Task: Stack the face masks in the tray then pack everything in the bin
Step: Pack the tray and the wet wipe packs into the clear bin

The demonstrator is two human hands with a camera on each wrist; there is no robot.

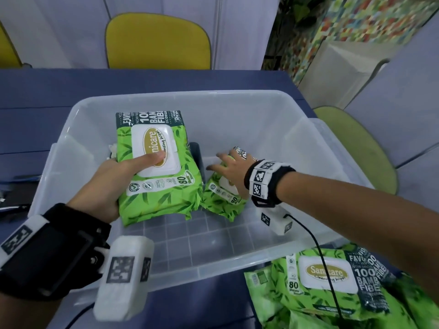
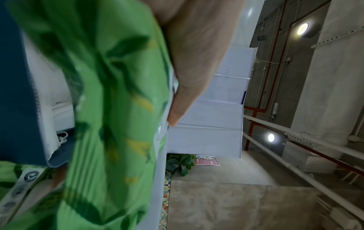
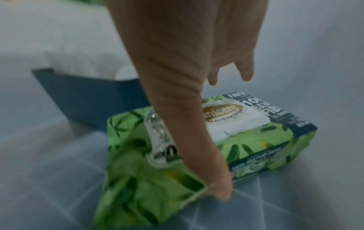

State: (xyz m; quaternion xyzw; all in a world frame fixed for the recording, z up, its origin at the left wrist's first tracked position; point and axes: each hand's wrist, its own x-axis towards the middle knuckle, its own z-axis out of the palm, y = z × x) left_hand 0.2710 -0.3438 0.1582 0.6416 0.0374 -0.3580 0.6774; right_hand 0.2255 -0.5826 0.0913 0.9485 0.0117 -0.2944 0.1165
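Note:
A clear plastic bin (image 1: 237, 96) stands on the blue table. My left hand (image 1: 123, 172) grips a green wipes pack (image 1: 161, 200) over the bin's left side, thumb on its white lid; the left wrist view shows this pack (image 2: 110, 109) close up. Behind it, the dark blue tray (image 1: 196, 150) with white face masks (image 1: 113, 148) sits in the bin, mostly hidden. My right hand (image 1: 228, 179) rests with spread, straight fingers on a second wipes pack (image 1: 218, 200) lying on the bin floor. In the right wrist view the thumb touches that pack's (image 3: 246, 140) near corner, beside the tray (image 3: 88, 96).
More green wipes packs (image 1: 320, 281) lie on the table outside the bin's near right corner, under my right forearm. A black cable (image 1: 316, 245) hangs from my right wrist across the bin rim. A yellow chair (image 1: 156, 41) and a green chair (image 1: 356, 143) stand around the table.

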